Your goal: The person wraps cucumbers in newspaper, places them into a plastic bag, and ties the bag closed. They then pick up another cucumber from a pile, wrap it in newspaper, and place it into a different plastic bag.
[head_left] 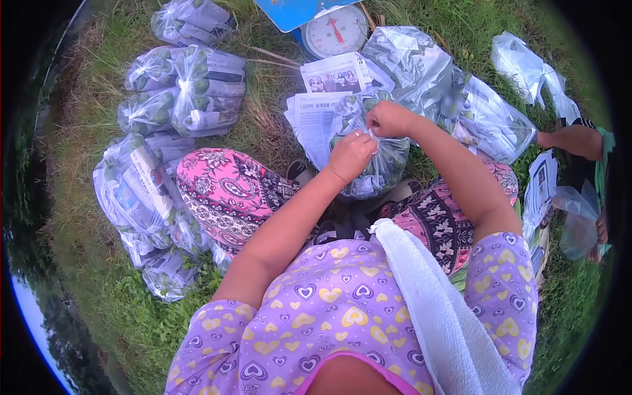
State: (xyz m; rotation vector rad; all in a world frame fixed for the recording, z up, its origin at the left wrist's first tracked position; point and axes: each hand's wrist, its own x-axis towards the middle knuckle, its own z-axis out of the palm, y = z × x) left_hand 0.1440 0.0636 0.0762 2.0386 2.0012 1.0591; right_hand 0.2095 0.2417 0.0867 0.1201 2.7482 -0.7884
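Between my knees stands a clear plastic bag (392, 161) with green produce and newspaper inside. My left hand (353, 155), with a ring on one finger, is closed on the gathered neck of the bag. My right hand (390, 120) pinches at the same neck from the other side, fingers curled together. Both hands almost meet over the top of the bag, and the twisted plastic is partly hidden under the fingers. Sheets of newspaper (313, 122) lie just beyond my left hand.
A dial scale (334, 31) with a blue pan (299, 10) stands ahead. Several filled bags (209, 89) sit on the grass to the left. Large plastic bags (409, 66) lie ahead right. At the right edge, another person's arm (573, 141) shows near a clear bag (578, 220).
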